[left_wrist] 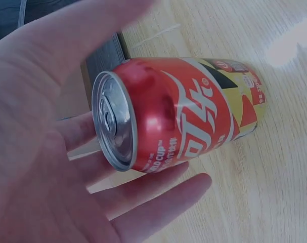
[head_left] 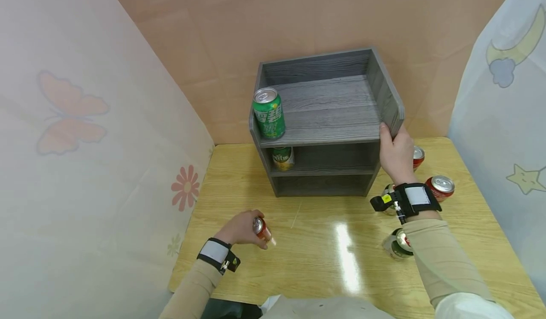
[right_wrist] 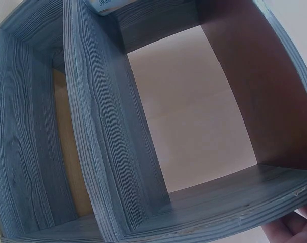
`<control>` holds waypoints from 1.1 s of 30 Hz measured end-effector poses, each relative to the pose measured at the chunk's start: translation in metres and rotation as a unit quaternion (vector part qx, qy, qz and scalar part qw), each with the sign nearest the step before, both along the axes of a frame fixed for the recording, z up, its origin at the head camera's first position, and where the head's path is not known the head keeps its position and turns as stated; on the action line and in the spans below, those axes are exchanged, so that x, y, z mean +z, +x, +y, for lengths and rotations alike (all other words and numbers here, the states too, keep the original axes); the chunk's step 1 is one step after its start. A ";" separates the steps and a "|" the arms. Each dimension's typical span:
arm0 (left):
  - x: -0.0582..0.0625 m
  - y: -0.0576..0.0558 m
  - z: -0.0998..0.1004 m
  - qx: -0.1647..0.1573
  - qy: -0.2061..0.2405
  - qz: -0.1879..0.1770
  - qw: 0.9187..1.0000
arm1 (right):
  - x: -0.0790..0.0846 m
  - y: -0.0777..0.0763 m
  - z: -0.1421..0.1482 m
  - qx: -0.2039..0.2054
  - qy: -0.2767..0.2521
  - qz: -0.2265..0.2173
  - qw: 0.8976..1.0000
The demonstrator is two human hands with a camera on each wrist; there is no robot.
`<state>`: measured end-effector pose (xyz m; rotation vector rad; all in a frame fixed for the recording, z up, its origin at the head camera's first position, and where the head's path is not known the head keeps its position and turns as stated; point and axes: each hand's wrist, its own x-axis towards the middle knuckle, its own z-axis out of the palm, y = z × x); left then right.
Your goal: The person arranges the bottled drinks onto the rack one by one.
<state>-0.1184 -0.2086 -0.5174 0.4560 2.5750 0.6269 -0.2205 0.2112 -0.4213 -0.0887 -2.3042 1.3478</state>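
A red cola can with a silver top stands on the table in front of the shelf's left side. My left hand surrounds its upper part. In the left wrist view, the fingers are fairly straight beside and behind the can, and a gap shows between thumb and can. My right hand grips the right side panel of the grey wooden shelf, thumb on the inner face. A green soda can stands at the left of the top shelf. Below it, a green-and-yellow can sits on the middle shelf.
Right of the shelf stand red cans and green-and-white cans, some partly covered by my right arm. The wooden table meets a tan backdrop behind and printed white sheets at both sides.
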 end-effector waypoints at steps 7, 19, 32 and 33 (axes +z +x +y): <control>-0.001 0.000 -0.001 -0.012 0.005 -0.019 1.000 | 0.000 0.000 0.000 0.003 0.001 -0.002 1.000; -0.010 -0.002 -0.001 -0.021 -0.017 0.029 0.999 | 0.002 -0.001 0.000 -0.002 0.002 -0.003 1.000; -0.015 -0.003 -0.003 -0.030 -0.029 0.069 0.997 | 0.000 -0.002 0.000 0.002 -0.002 -0.011 1.000; -0.015 -0.003 -0.003 -0.030 -0.029 0.071 0.997 | 0.000 -0.001 0.000 0.002 -0.002 -0.012 1.000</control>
